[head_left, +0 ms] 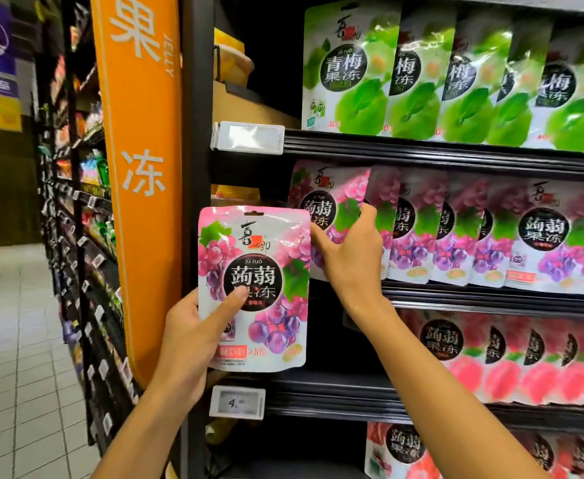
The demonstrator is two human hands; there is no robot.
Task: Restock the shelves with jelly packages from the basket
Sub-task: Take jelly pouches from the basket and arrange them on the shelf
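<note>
L hand [186, 340] grips a grape jelly pouch [254, 288] by its lower left corner, thumb across the front, fingers behind. Pouch is upright, face to me, held in front of the shelf unit's post, just left of the grape row [473, 233]. R hand [349, 261] is on the front pouch [318, 198] of that row on the middle shelf [491, 299]: thumb on its face, fingers curled round its right edge, pinching it. Rest of the row stands packed to the right, pouches overlapping. Shelf above has green plum pouches [359, 74], same overlap. Shelf below has pink peach pouches [491, 361], w/ more pouches at the bottom [397, 451]. White price tags sit on the rail ends: upper tag [247, 138], lower tag [237, 402] near my L wrist. Orange aisle sign [141, 167] runs down the left of the unit.
</note>
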